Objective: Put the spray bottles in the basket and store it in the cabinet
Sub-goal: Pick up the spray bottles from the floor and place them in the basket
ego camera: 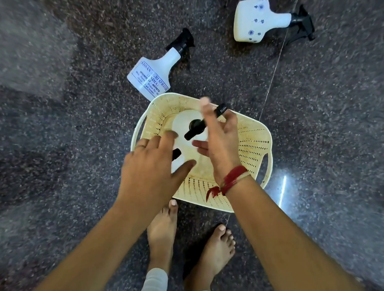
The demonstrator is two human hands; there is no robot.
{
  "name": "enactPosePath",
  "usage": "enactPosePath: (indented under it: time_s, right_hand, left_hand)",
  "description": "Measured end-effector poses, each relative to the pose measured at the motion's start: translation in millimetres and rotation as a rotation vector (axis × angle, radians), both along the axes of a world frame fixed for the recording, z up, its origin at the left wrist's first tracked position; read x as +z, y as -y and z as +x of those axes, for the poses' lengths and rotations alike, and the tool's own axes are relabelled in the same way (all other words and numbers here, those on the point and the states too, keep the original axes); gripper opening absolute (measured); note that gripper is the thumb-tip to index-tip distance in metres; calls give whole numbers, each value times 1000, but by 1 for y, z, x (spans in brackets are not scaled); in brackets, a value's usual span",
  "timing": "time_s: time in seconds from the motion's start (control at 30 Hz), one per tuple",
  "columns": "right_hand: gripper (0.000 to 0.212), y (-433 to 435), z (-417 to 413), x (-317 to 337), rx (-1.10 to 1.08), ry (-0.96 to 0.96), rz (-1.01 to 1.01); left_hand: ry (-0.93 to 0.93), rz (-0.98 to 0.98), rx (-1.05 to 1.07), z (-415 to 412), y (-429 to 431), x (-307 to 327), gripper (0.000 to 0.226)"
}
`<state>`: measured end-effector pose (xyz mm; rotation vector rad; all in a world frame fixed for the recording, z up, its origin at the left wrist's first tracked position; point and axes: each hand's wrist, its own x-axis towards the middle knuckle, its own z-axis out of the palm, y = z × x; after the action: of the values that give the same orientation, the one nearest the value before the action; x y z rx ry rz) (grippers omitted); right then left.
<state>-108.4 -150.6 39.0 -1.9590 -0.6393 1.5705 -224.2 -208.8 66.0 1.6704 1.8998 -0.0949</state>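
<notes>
From the head camera, a cream plastic basket (pixel 249 146) with perforated walls, rounded corners and slot handles sits on a dark speckled polished stone floor (pixel 330 114), just ahead of two bare feet (pixel 162 232). Inside it stand two white bottles seen from above: one (pixel 185 123) with its black trigger head showing at the far side, and a nearer one (pixel 180 161) mostly hidden under the hands. The left hand (pixel 152 168) hovers palm down over the basket's left rim, fingers spread and loose, gripping nothing visible; a ring is on one finger. The right hand (pixel 220 141) is turned edge-on over the basket's middle, thumb raised, fingers apart and open beside the black nozzle, not clearly touching it; a red thread circles the wrist. On the floor beyond the basket lies a labelled bottle (pixel 153 75), on its side and almost touching the rim. Well apart, at upper right, a flowered bottle (pixel 259 19) lies on its side.
</notes>
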Motion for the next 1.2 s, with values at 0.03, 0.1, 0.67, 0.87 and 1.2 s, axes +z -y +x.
enactPosePath:
  time_s: [0.03, 0.1, 0.67, 0.87, 1.2]
  right_hand:
    - [73, 1, 5, 2, 16, 71, -17]
    - [84, 5, 17, 7, 45, 233, -1]
    - [54, -151, 85, -48, 197, 639, 449]
    - [84, -209, 96, -95, 604, 963, 429]
    - [111, -274, 102, -116, 893, 1141, 299]
  left_hand:
    - [-31, 40, 9, -5, -4, 6, 60]
    - [-52, 156, 60, -14, -14, 17, 62]
    - [-259, -14, -55, -34, -179, -91, 82]
    - [-325, -57, -56, -24, -201, -135, 88]
    - [-488, 127, -167, -24, -211, -161, 43]
